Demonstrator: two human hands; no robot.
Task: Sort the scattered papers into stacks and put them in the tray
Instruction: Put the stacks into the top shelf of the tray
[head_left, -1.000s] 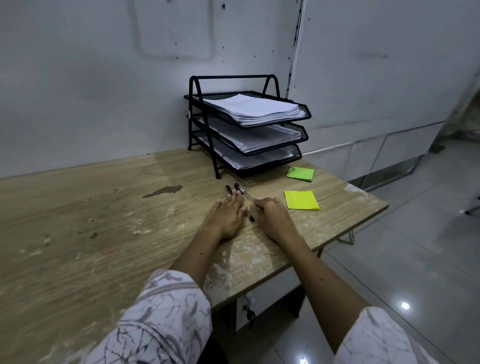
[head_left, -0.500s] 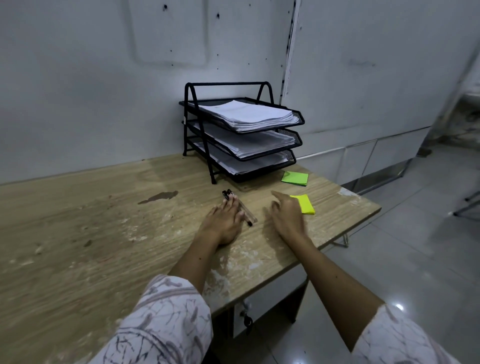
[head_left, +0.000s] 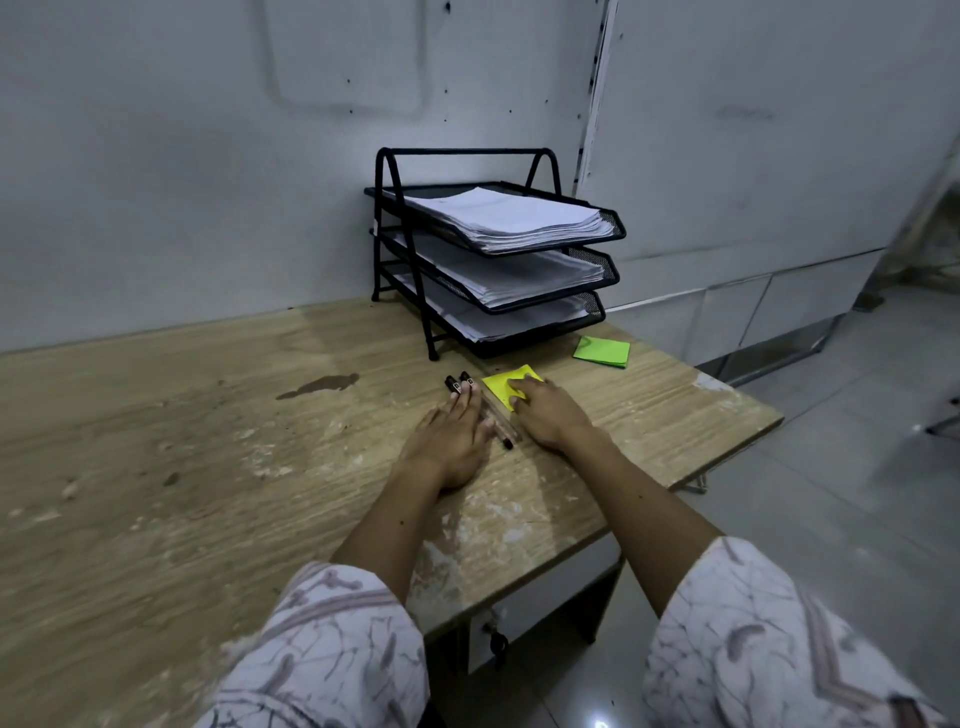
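A black three-tier mesh tray stands at the back of the wooden table, each tier holding a stack of white papers. My left hand lies flat on the table, its fingertips resting on two dark pens that lie side by side. My right hand lies palm down with its fingers pressing on a yellow sticky-note pad; part of the pad is hidden under the fingers. A green sticky-note pad lies alone in front of the tray's bottom tier.
The wooden table is worn, with a dark stain left of the pens. Its right edge drops off to a tiled floor. A grey wall runs behind the tray. A small locked drawer sits under the tabletop.
My right hand has slid the yellow pad leftward from the table's right side to beside the pens. My left hand has stayed on the pens.
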